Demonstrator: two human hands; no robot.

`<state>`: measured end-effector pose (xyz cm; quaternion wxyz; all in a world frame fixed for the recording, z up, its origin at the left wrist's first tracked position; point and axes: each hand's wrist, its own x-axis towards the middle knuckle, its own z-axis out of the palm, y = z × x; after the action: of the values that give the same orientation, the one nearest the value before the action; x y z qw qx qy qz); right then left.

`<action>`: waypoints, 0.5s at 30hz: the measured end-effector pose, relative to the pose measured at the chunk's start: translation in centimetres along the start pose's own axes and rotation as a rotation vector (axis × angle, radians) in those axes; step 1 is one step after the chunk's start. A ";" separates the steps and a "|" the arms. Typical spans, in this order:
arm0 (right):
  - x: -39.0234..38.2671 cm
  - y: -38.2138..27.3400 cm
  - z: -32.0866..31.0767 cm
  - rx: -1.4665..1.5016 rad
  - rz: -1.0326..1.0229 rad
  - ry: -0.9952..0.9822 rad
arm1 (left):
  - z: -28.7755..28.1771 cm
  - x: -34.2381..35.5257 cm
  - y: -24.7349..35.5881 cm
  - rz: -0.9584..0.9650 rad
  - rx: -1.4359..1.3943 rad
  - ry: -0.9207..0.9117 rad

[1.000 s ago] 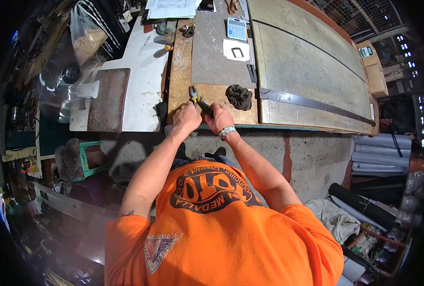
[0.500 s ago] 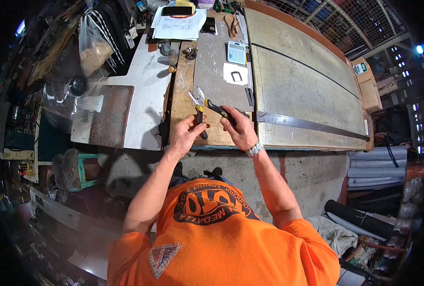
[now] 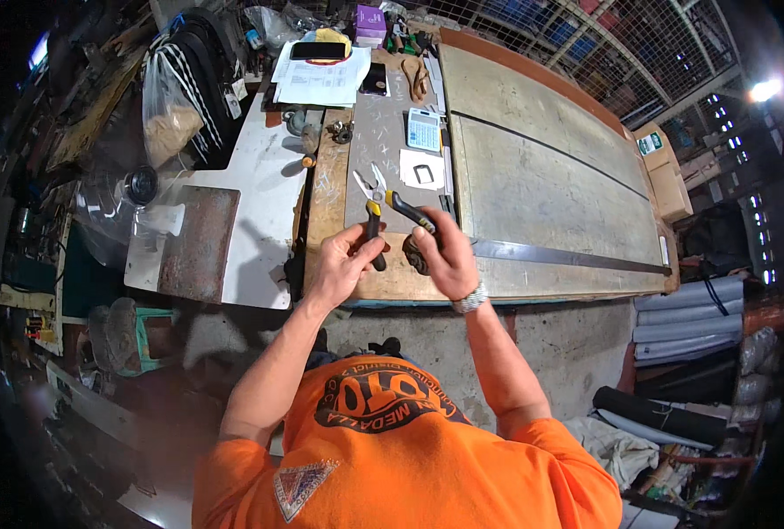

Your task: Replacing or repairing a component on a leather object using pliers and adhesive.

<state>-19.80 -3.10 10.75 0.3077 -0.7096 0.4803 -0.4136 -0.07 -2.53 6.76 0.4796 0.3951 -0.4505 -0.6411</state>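
A pair of pliers (image 3: 377,191) is held over the near edge of the workbench, its jaws apart and pointing away from me. It has black and yellow handles, spread wide. My left hand (image 3: 339,266) pinches the left handle between thumb and fingers. Around the right handle my right hand (image 3: 453,262) is closed, with the thumb lying along it. Just by the right thumb there is a dark, roundish thing (image 3: 415,255), partly hidden, whose kind I cannot make out. Beyond the pliers lies a white card with a black rounded-square outline (image 3: 423,174).
A light blue calculator (image 3: 423,130), papers (image 3: 319,79) and a black phone (image 3: 317,50) lie farther back. On the right a long metal strip (image 3: 568,255) rests on a large board (image 3: 542,176). A rusty plate (image 3: 200,245) is at the left.
The view has shifted, so the bench sits lower in the picture. Both hands still hold the pliers, now farther over the bench. The dark roundish thing shows more beside my right hand.
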 end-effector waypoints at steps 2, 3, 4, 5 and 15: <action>0.3 -0.4 0.2 -0.076 -0.101 0.042 | 0.6 0.3 0.1 -0.018 -0.022 0.001; 0.3 -1.3 1.3 -0.088 -0.066 0.003 | 0.6 0.9 -0.1 0.041 -0.062 -0.008; 0.2 -1.9 1.9 -0.099 -0.031 -0.036 | 0.6 1.2 -0.3 0.101 -0.103 -0.018; 0.3 -1.5 1.3 -0.095 0.061 -0.126 | -0.1 0.9 -0.3 0.073 -0.027 -0.008; 0.8 1.9 0.7 -0.108 0.079 0.015 | 0.4 0.1 1.4 -0.036 0.019 0.058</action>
<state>-19.87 -4.47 9.07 0.2814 -0.7024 0.5321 -0.3799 -0.13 -2.69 8.23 0.4768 0.4262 -0.4354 -0.6336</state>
